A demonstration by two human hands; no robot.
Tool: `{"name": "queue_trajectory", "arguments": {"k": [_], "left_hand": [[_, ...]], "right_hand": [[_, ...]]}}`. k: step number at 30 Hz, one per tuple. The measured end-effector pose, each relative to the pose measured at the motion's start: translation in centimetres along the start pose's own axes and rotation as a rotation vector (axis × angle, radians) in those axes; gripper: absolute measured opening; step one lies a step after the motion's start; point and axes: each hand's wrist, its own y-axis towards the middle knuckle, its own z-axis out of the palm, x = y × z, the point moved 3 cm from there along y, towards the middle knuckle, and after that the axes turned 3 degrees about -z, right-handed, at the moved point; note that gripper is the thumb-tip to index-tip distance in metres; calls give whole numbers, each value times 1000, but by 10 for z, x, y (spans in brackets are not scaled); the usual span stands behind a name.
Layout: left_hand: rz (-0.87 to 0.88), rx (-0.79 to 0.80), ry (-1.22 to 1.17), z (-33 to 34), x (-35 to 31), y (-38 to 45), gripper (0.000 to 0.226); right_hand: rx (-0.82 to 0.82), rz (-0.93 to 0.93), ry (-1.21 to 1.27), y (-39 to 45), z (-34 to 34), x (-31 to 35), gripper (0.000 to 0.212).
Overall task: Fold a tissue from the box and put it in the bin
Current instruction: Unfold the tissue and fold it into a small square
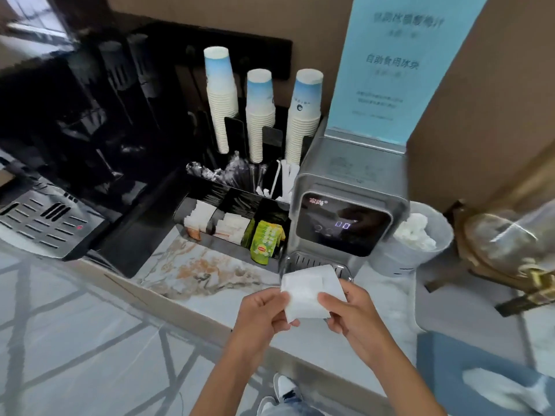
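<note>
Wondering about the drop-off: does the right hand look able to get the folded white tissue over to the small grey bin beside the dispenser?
Probably yes. The right hand pinches the folded white tissue, and the small grey bin stands open-topped to its right with nothing between.

Three stacks of paper cups stand upside down along the back of the counter [186,265]: a tall one at the left [220,100], a shorter one in the middle [259,115] and a third at the right [303,115]. There are two machines, a black coffee machine [75,130] and a small grey dispenser [345,211], plus one blue sign [399,64], one round bin [420,235] holding crumpled white paper, and one blue tissue box [480,376]. Two hands, the left [261,313] and the right [351,310], share one folded white tissue [306,292], and one bundle of green tea sachets [265,241] sits in the black organiser [228,199].
</note>
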Motion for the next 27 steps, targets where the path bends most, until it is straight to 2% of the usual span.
{"name": "queue_trajectory", "arguments": {"k": [8, 11, 15, 21, 24, 27], "left_hand": [[-61, 191, -59, 83, 4, 2, 16], [-85, 234, -85, 117, 9, 4, 20], [-102, 278, -87, 162, 21, 12, 18], [-76, 258, -54, 232, 41, 21, 17], [-30, 204, 10, 260, 48, 21, 15], [4, 128, 65, 278, 54, 20, 23]], "right_hand": [[-223, -50, 292, -52, -64, 12, 20], [-300, -65, 399, -64, -93, 15, 28], [-329, -116, 499, -80, -138, 21, 33], [-320, -93, 511, -92, -208, 32, 15], [-308, -103, 434, -93, -238, 40, 22], [-311, -148, 337, -92, -260, 45, 19]]}}
